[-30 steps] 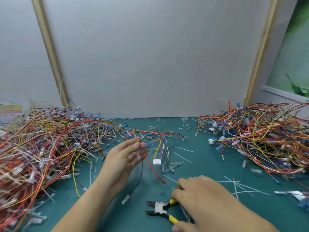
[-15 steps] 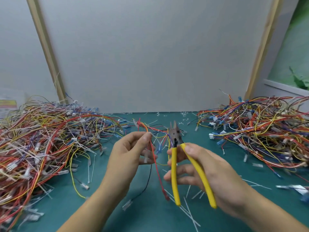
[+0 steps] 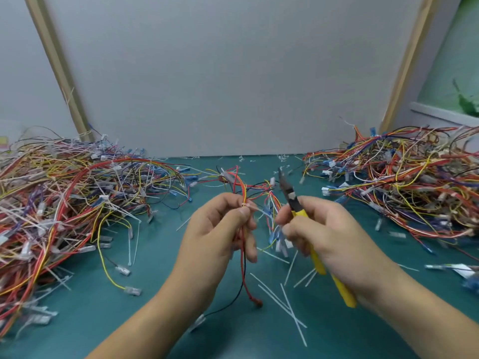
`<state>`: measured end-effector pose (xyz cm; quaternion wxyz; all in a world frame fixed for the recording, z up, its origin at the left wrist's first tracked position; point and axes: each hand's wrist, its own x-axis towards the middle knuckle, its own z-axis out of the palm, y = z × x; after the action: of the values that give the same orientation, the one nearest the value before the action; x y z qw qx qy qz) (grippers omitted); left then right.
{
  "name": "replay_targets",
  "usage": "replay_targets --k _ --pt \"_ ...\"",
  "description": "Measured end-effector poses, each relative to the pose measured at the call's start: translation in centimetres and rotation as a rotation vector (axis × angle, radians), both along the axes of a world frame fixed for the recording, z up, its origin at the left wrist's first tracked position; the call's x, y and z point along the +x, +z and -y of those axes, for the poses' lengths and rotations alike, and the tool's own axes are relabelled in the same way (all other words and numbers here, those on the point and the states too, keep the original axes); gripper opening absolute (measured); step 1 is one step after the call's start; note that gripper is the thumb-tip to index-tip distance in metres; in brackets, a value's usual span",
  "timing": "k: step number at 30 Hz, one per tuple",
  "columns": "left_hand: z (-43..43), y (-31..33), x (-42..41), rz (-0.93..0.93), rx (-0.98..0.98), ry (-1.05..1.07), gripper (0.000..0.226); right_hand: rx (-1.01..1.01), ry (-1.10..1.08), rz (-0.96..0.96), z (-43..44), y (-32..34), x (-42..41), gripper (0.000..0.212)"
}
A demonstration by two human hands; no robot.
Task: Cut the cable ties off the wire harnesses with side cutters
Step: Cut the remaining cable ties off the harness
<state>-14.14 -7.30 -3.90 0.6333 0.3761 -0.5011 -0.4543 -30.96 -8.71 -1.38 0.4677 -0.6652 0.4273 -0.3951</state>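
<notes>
Your L hand [image 3: 220,234] pinches one wire harness [image 3: 242,187] between thumb & forefinger, right at a white cable tie [image 3: 245,205]. The other fingers curl round the wires below it. The harness is held up over the green mat [image 3: 129,320], in the middle between the two heaps. Its wires fan out above your thumb, and a red and a black lead hang down toward the mat.

Your R hand [image 3: 324,237] is wrapped round the yellow handles of the side cutters [image 3: 290,193]. The nose points up & away, just beside the harness but not on the tie. The jaws are blurred, so can't tell if they're spread or closed.

Progress, approx.: this tie isn't cut yet. The loose white tie strips [image 3: 285,307] on the mat near your hands suggest a fair no. are done. Both heaps hold lots of harnesses, and white ties show in the L heap [image 3: 64,203], so probably most of the job is left. Can't tell for sure which heap is the finished one.

Count:
- Hands: 2
- Cutters: 1 pr
- Harness in hand: 1
- Ties visible on it: 1
- Heaps: 2. The L heap is bigger than the R heap [image 3: 401,190]; harnesses per heap are too tangled to count.
- Cut strips near your hands: a dozen or so, plus small bits by the back wall, too small to count.
</notes>
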Motion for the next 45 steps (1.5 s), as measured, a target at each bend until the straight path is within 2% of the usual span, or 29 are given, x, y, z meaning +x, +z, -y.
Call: replay_targets --k 4,6,10,15,17,21,23,26,28,30,34,41,45 --pt "1.4 0.2 1.4 -0.235 0.127 0.115 0.019 -0.337 0.401 -0.59 -0.6 -0.2 -0.9 0.017" --pt "1.8 0.4 2.2 -0.262 0.157 0.162 0.022 -0.489 0.532 -0.788 -0.9 -0.9 -0.8 0.028" --pt "1.7 0.1 2.3 -0.164 0.117 0.195 0.018 -0.495 0.667 -0.906 -1.6 -2.4 0.6 0.038" --pt "1.1 0.4 2.0 -0.076 0.073 0.15 0.015 -0.619 0.601 -0.926 -1.9 -2.4 0.9 0.046" --pt "0.8 0.6 1.8 -0.051 0.062 0.141 0.014 -0.66 0.515 -0.859 -2.2 -1.7 1.0 0.044" --pt "-0.2 1.0 1.1 0.004 -0.019 0.06 0.013 -0.873 -0.02 -0.352 -2.2 -0.2 0.5 0.011" --pt "-0.7 1.2 0.5 0.022 -0.058 -0.013 0.012 -0.843 -0.173 -0.311 -2.0 0.1 0.4 0.013" --pt "-1.1 1.1 -0.1 0.02 -0.083 -0.079 0.016 -0.672 -0.081 -0.314 -1.8 -0.2 0.5 0.012" --pt "-1.1 0.9 -0.1 0.023 -0.073 -0.065 0.023 -0.513 0.003 -0.266 -1.6 -0.6 0.6 0.022" --pt "-1.0 0.7 -0.1 0.054 -0.067 -0.052 0.021 -0.448 0.021 -0.235 -1.5 -0.8 0.6 0.025" --pt "-1.0 0.5 -0.2 0.088 -0.047 -0.088 0.007 -0.393 0.009 -0.12 -1.4 -0.8 0.7 0.017" --pt "-0.9 0.5 -0.3 0.111 -0.053 -0.092 0.01 -0.382 -0.021 0.01 -0.9 -1.2 0.7 0.018" --pt "-1.0 0.6 -0.1 0.125 -0.074 -0.058 0.009 -0.385 -0.01 0.016 -0.8 -1.5 0.9 0.02"
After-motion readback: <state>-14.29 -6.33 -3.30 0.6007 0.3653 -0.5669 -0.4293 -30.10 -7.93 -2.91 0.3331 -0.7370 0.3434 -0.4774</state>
